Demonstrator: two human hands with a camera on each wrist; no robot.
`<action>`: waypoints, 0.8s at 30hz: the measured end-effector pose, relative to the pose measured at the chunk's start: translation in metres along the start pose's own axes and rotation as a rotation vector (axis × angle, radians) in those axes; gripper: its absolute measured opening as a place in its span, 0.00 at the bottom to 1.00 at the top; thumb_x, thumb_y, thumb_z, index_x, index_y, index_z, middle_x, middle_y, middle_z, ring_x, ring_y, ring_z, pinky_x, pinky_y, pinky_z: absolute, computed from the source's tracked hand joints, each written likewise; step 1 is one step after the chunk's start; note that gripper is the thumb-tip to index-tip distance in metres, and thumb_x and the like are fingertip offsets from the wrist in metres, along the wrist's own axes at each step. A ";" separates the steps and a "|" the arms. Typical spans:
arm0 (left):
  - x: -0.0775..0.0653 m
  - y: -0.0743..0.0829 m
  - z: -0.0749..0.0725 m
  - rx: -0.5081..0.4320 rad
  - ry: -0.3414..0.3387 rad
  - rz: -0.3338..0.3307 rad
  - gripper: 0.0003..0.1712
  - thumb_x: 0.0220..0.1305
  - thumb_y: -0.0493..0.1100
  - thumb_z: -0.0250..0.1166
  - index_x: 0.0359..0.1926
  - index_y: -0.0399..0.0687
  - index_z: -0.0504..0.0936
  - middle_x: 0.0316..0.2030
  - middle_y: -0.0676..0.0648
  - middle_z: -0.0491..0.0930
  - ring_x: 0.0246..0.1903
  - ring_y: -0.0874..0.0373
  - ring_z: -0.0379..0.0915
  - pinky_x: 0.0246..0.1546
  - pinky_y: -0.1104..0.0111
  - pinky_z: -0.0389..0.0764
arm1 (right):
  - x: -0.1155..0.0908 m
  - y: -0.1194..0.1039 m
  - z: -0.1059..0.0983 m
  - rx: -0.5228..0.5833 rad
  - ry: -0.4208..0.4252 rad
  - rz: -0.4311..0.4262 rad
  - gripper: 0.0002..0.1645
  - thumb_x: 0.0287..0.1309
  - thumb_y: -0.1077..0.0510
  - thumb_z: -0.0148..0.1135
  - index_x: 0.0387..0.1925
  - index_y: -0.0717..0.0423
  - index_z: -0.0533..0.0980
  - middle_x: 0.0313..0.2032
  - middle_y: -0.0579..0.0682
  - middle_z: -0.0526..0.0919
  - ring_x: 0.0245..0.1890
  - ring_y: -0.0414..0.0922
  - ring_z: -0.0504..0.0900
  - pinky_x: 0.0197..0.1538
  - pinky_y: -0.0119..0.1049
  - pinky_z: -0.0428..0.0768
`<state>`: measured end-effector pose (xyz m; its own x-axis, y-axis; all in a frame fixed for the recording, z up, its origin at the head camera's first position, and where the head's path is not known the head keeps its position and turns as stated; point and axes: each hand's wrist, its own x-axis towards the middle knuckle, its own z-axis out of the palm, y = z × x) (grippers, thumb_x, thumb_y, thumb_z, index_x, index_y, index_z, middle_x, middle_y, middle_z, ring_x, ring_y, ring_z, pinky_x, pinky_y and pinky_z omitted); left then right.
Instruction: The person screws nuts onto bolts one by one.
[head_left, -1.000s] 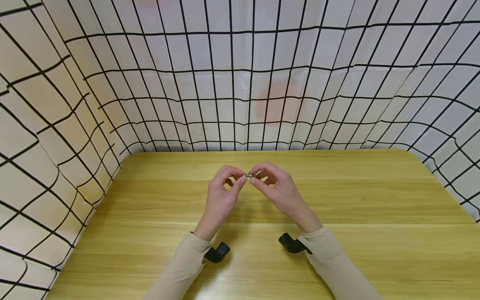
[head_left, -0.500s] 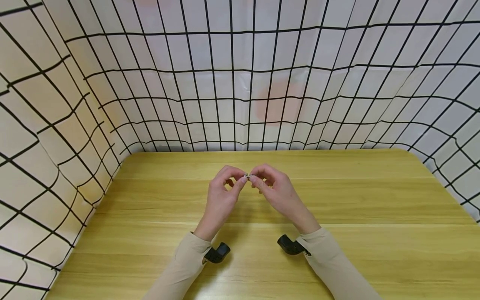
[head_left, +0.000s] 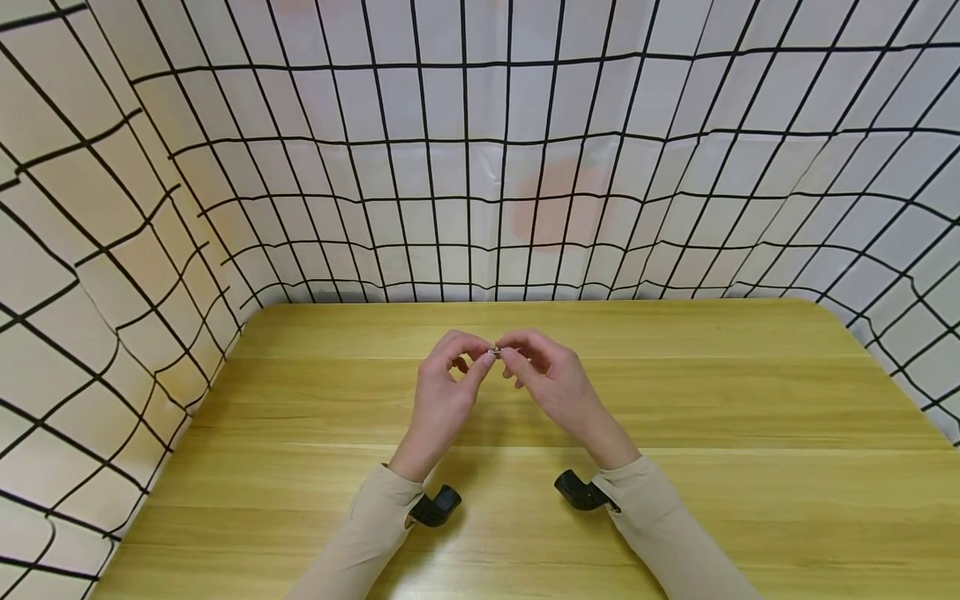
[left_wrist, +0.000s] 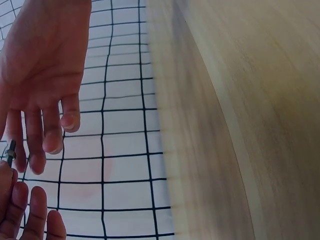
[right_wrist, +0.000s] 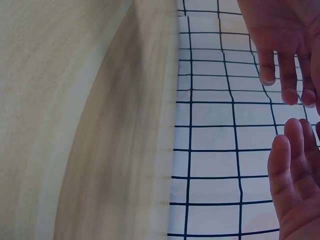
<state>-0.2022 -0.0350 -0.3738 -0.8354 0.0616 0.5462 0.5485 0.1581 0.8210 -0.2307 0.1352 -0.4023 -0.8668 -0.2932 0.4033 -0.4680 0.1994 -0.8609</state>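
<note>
Between the two hands is a small silvery metal bolt [head_left: 495,351], with a wider nut-like collar visible on the bolt [left_wrist: 11,151] in the left wrist view. My left hand [head_left: 444,392] pinches its left end between thumb and index finger. The thumb and index finger of my right hand [head_left: 558,383] pinch the right end. Fingertips cover most of the piece, so whether it is one part or two I cannot tell. The other fingers of both hands are loosely bent and touch nothing. In the right wrist view the piece is out of sight.
Both hands are held above a wooden table [head_left: 750,400], whose far edge meets a white sheet with a black grid [head_left: 420,167]. The sheet also rises at the left and right. A black wrist device sits at the left cuff [head_left: 435,506] and another at the right cuff [head_left: 581,489].
My right hand has shifted slightly left, bringing its fingertips closer to the left ones, and less of the bolt shows between them. My left hand has stayed nearly still.
</note>
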 end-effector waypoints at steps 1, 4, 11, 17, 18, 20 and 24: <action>0.000 0.000 0.000 0.002 0.003 -0.003 0.02 0.63 0.27 0.64 0.36 0.34 0.82 0.33 0.39 0.79 0.36 0.50 0.71 0.37 0.48 0.68 | 0.000 0.000 0.000 -0.003 -0.003 -0.007 0.10 0.70 0.55 0.58 0.49 0.51 0.77 0.41 0.48 0.81 0.37 0.53 0.80 0.36 0.42 0.80; 0.000 0.000 -0.001 0.005 0.010 -0.008 0.02 0.63 0.27 0.64 0.36 0.34 0.82 0.33 0.39 0.78 0.36 0.50 0.71 0.38 0.45 0.68 | 0.001 -0.002 -0.001 -0.037 -0.006 -0.030 0.14 0.67 0.60 0.62 0.52 0.51 0.76 0.46 0.47 0.80 0.40 0.47 0.81 0.38 0.40 0.80; -0.001 -0.001 -0.001 -0.001 0.007 -0.010 0.02 0.63 0.27 0.64 0.37 0.34 0.82 0.33 0.39 0.77 0.36 0.51 0.70 0.38 0.44 0.67 | 0.002 -0.004 -0.001 -0.086 0.001 -0.070 0.14 0.62 0.69 0.62 0.50 0.60 0.76 0.47 0.53 0.80 0.40 0.50 0.81 0.38 0.42 0.80; -0.001 -0.001 0.000 0.000 0.000 -0.003 0.02 0.63 0.27 0.64 0.37 0.33 0.82 0.33 0.39 0.77 0.36 0.50 0.70 0.38 0.44 0.68 | 0.002 -0.004 0.000 -0.087 0.012 -0.057 0.11 0.64 0.64 0.63 0.47 0.51 0.78 0.43 0.43 0.81 0.38 0.44 0.80 0.38 0.41 0.78; -0.001 -0.001 0.000 0.000 0.001 -0.001 0.02 0.63 0.27 0.64 0.37 0.34 0.82 0.33 0.39 0.77 0.36 0.50 0.70 0.38 0.44 0.68 | 0.002 -0.004 0.000 -0.089 0.014 -0.057 0.10 0.64 0.63 0.63 0.47 0.50 0.78 0.43 0.42 0.81 0.38 0.43 0.80 0.38 0.41 0.78; -0.001 -0.001 0.000 0.001 0.003 0.002 0.03 0.63 0.27 0.64 0.36 0.34 0.82 0.32 0.39 0.77 0.36 0.50 0.70 0.37 0.44 0.68 | 0.002 -0.003 0.000 -0.092 0.015 -0.062 0.09 0.65 0.60 0.63 0.46 0.48 0.79 0.42 0.41 0.81 0.38 0.42 0.80 0.37 0.40 0.78; -0.001 0.000 0.000 0.001 0.006 -0.002 0.03 0.63 0.27 0.64 0.36 0.34 0.82 0.32 0.39 0.77 0.36 0.49 0.70 0.37 0.45 0.68 | 0.002 -0.001 -0.001 -0.100 0.023 -0.073 0.07 0.66 0.57 0.63 0.45 0.47 0.80 0.40 0.40 0.82 0.37 0.42 0.80 0.37 0.39 0.78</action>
<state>-0.2015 -0.0349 -0.3746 -0.8361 0.0555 0.5458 0.5471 0.1597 0.8217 -0.2318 0.1354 -0.4004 -0.8331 -0.2892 0.4716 -0.5437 0.2713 -0.7942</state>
